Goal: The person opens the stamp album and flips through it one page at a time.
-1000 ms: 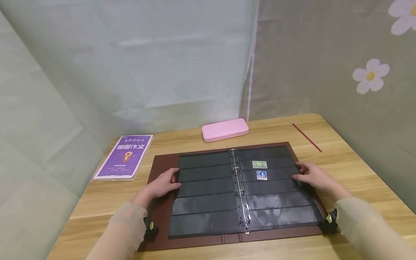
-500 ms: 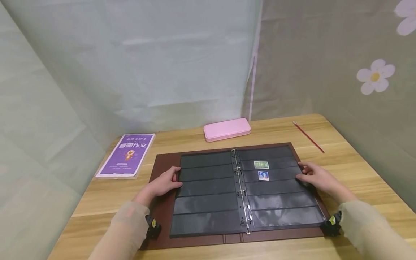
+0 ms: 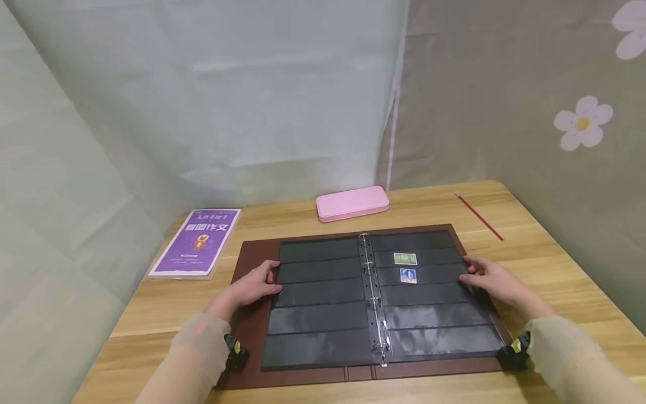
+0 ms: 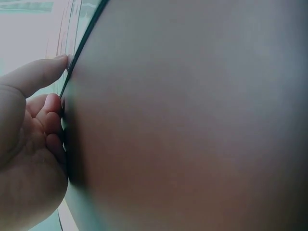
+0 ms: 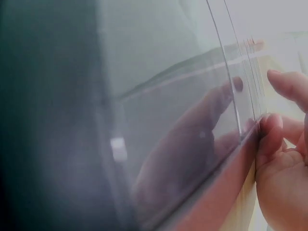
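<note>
An open brown ring binder [image 3: 360, 373], a stamp album, lies flat with black pocket pages [image 3: 318, 314] on both sides of its metal rings [image 3: 372, 297]. On the right page sit a green stamp [image 3: 405, 258] and a blue-and-white stamp [image 3: 408, 275]. My left hand [image 3: 254, 283] rests on the left cover, thumb and fingertips at the outer edge of the left page. In the left wrist view, the thumb [image 4: 45, 74] touches a dark edge above loosely bent fingers. At the right page's outer edge lies my right hand [image 3: 492, 278], its thumb [image 5: 288, 86] apart from the fingers in the right wrist view.
A pink pencil case [image 3: 352, 203] stands at the back of the wooden table [image 3: 146, 320]. To the left lies a purple book [image 3: 197, 241], and a red pencil [image 3: 479, 216] lies at the back right. Cloth walls [image 3: 282, 101] rise behind the table and along its sides.
</note>
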Demonstrator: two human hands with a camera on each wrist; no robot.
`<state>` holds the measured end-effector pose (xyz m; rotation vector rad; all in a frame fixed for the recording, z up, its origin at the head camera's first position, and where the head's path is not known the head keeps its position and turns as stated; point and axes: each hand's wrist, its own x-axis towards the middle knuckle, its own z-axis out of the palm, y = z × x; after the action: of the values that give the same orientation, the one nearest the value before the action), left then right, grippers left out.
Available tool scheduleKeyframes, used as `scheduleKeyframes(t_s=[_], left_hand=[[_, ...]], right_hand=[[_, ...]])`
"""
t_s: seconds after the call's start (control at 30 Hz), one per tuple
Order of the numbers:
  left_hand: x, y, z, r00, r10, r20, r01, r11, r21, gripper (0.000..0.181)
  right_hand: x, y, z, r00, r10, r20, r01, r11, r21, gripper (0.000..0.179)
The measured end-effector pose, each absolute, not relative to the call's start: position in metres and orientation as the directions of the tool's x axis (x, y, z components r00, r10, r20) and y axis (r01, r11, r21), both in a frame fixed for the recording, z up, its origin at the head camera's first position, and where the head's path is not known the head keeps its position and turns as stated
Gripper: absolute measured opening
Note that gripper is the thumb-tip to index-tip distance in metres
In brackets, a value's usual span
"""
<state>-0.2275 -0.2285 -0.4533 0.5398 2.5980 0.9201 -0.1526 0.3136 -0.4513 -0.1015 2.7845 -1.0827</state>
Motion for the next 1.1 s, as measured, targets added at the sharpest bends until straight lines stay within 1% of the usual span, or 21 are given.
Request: scheduleKeyframes(t_s=[0.3, 0.53, 0.7, 0.87, 1.1], left_hand=[[-0.228, -0.227, -0.453, -0.871, 0.462, -0.167, 0.248, 0.707, 0.663, 0.064], [-0.228, -0.226, -0.455, -0.865, 0.475, -0.163, 0.263, 0.705, 0.659, 0.063], [-0.228, -0.226, -0.454, -0.868, 0.472, -0.157, 0.268, 0.709, 0.653, 0.063], [-0.227, -0.226, -0.452, -0.879, 0.447, -0.164, 0.247, 0.723, 0.645, 0.063], [-0.227, -0.226, -0.444, -0.907, 0.393, -0.149, 0.213, 0.735, 0.644, 0.059]], right_hand=[[-0.153, 0.316, -0.451, -0.989, -0.127, -0.076, -0.039, 0.720, -0.692, 0.065], [-0.149, 0.315, -0.450, -0.992, -0.128, 0.022, -0.106, 0.695, -0.711, 0.056], [-0.149, 0.317, -0.449, -0.986, -0.151, 0.073, -0.157, 0.680, -0.717, 0.057], [-0.147, 0.318, -0.445, -0.982, -0.183, 0.040, -0.149, 0.632, -0.760, 0.064], [-0.143, 0.313, -0.431, -0.972, -0.235, -0.028, -0.106, 0.538, -0.836, 0.072]])
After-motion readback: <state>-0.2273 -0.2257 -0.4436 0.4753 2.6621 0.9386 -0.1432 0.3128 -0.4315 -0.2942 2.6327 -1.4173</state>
